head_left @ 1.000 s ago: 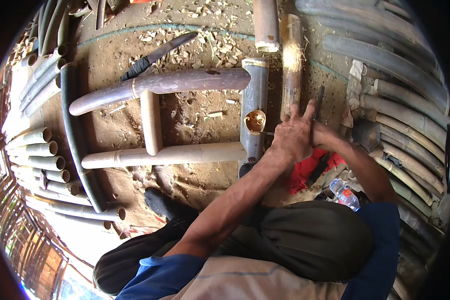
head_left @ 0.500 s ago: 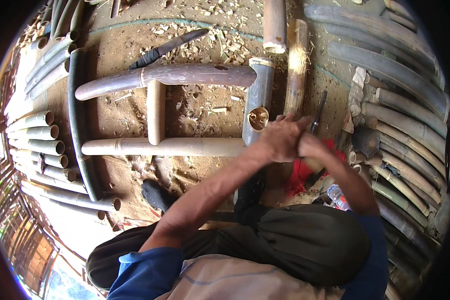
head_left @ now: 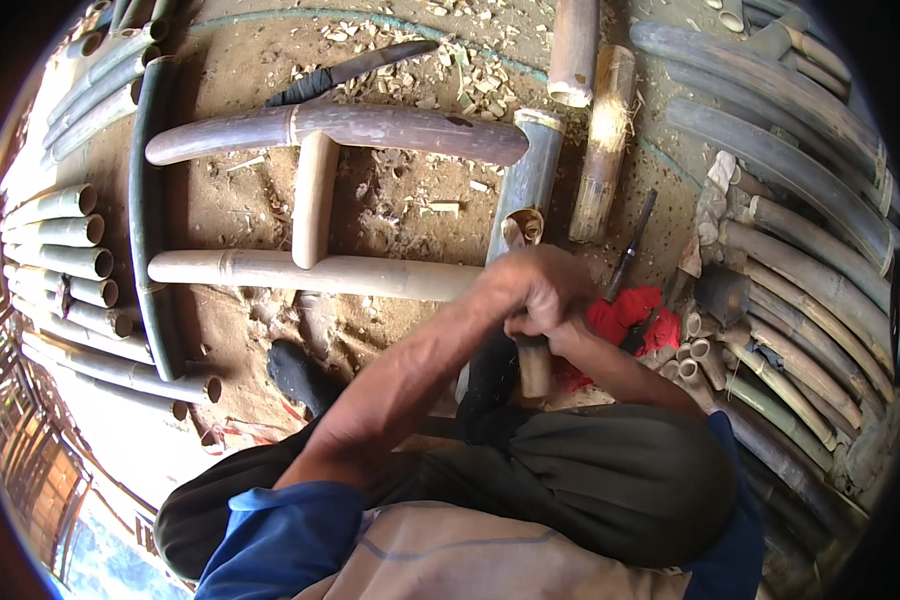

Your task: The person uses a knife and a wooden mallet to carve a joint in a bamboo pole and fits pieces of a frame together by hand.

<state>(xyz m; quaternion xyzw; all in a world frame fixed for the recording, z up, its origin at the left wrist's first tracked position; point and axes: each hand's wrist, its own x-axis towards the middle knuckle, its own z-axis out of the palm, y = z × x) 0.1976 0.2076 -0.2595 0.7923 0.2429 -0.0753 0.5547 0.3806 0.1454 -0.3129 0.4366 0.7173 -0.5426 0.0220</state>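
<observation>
Head view: left hand [head_left: 555, 275] and right hand [head_left: 532, 324] were bunched near a bamboo post [head_left: 532, 170], a pale cylinder [head_left: 534, 372] below; neither grip's opening or hold could be told.

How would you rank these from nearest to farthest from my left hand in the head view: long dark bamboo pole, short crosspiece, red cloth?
From your left hand:
1. Red cloth: just to its right.
2. Short crosspiece: to its left, between the two long rails.
3. Long dark bamboo pole: farther left, beyond the rails' left ends.
</observation>
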